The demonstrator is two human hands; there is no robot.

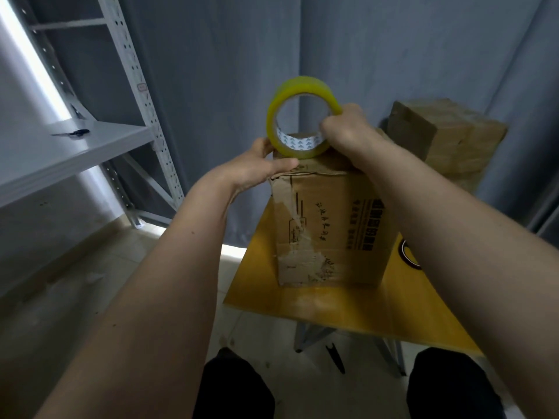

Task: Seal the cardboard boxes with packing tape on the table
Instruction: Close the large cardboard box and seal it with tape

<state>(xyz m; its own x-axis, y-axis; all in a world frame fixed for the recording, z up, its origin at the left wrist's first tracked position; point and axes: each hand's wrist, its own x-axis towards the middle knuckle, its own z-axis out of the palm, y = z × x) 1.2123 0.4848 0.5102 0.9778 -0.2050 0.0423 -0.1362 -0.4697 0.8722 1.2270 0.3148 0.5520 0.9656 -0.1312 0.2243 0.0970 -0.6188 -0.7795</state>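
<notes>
My right hand [348,128] fingers pinch the yellow-tinted tape roll [298,116] atop the printed brown cardboard box [329,225]; left hand [257,167] fingers press flat, probably pinning the tape's end. If it slips, the tape lifts.

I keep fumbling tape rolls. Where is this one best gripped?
Hook the grip through the open core of the tape roll from the right, as the right hand does: it stands on edge atop the cardboard box, hole facing you.

yellow tape roll [273,116], brown box [332,225]
</notes>
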